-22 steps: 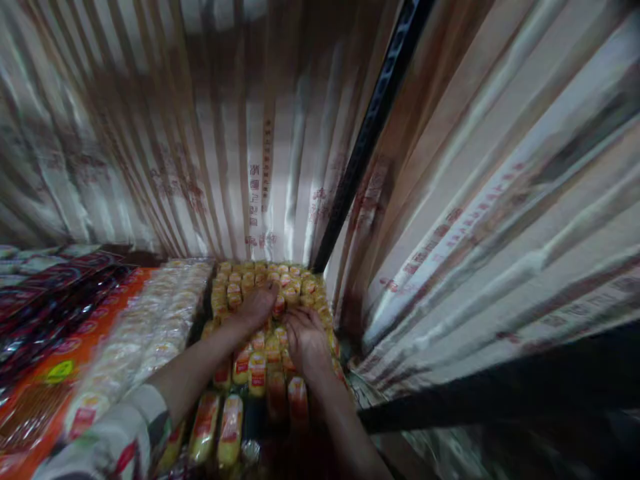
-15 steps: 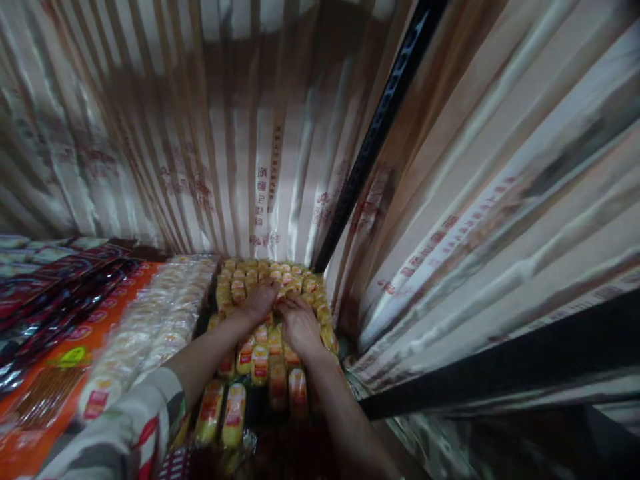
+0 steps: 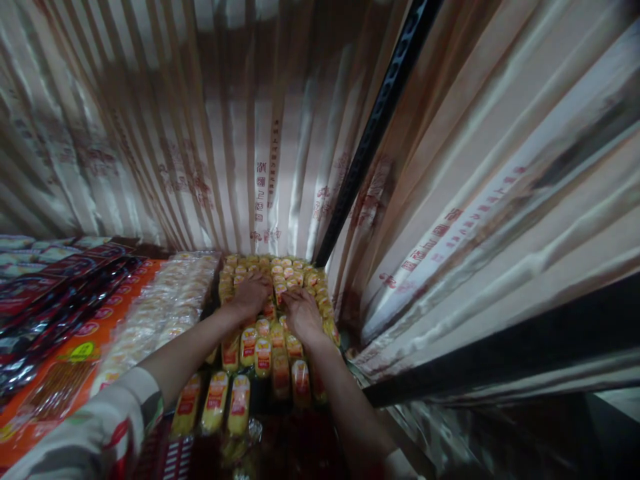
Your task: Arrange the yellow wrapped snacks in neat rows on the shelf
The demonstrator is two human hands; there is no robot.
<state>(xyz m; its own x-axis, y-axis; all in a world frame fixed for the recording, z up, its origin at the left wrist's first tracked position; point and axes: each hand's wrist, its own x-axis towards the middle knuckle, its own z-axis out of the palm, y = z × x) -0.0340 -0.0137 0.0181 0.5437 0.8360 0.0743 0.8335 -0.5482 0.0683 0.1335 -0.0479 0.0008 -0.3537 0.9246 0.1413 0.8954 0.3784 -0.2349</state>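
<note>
Rows of small wrapped yellow cakes point(image 3: 263, 357) with red and orange labels fill the display in front of me. My left hand point(image 3: 253, 295) lies palm down on the left-middle rows, fingers stretched forward over the packets. Just to its right, my right hand point(image 3: 302, 313) rests on the same stack, its fingers reaching left and slightly apart. Both hands touch the cakes, and neither shows a packet lifted in it. The undersides of the fingers are hidden. Closer to me, a few yellow cakes point(image 3: 214, 403) stand in a separate front row.
Left of the cakes lie clear bags of pale wrapped pieces point(image 3: 173, 303), an orange pack of brown sticks point(image 3: 60, 387) and dark shiny packs point(image 3: 65, 307). Pleated printed curtains point(image 3: 295, 133) hang behind and to the right. A black perforated post point(image 3: 370, 147) slants down to the back corner.
My left hand has moved left, away from my right hand, and flattened onto the packets. My right hand has shifted only slightly. The view has moved a little.
</note>
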